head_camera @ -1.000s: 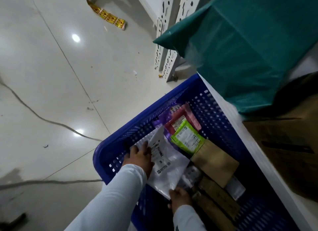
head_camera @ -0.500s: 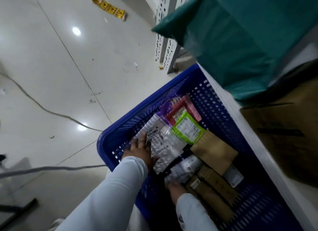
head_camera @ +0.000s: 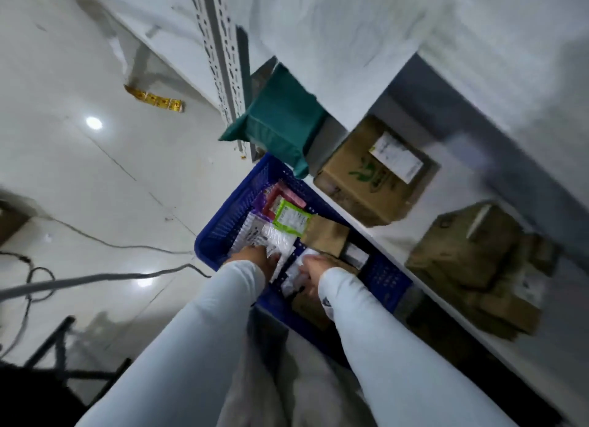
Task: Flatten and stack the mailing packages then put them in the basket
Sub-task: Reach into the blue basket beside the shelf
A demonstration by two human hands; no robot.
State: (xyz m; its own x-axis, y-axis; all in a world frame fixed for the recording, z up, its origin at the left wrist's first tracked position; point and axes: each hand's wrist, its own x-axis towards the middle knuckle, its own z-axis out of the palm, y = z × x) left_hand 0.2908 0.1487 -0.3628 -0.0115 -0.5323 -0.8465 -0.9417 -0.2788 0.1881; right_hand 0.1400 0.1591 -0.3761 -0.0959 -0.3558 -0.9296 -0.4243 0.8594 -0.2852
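Evidently the last step: packing down inside the basket, on the floor just beside the shelf. Both hands deep in it. Left hand pressed on the white mailers at the near-left corner, fingers apparently flat on them rather than wrapped round (blurred, so not certain). Right hand laid over another white mailer close to the near wall; whether pinching its edge or only pushing, cannot tell. Farther in: green packet overlapping a red one, a purple edge beneath, and a brown parcel toward the shelf side. Contents lying roughly flat but fanned, not squared into one pile.

Judged well along, with mailers already in the basket and only the settling left. Next move likely calling for: a firm downward press to drive air out of the white mailers, then sliding them flush against the coloured packets so nothing rides up the wall. Care needed with slippery plastic skins (apt to slide off one another under a lopsided push). Also worth checking: the teal bag overhanging the shelf above the far rim, and cartons on the shelf, perhaps yet to be dealt with.
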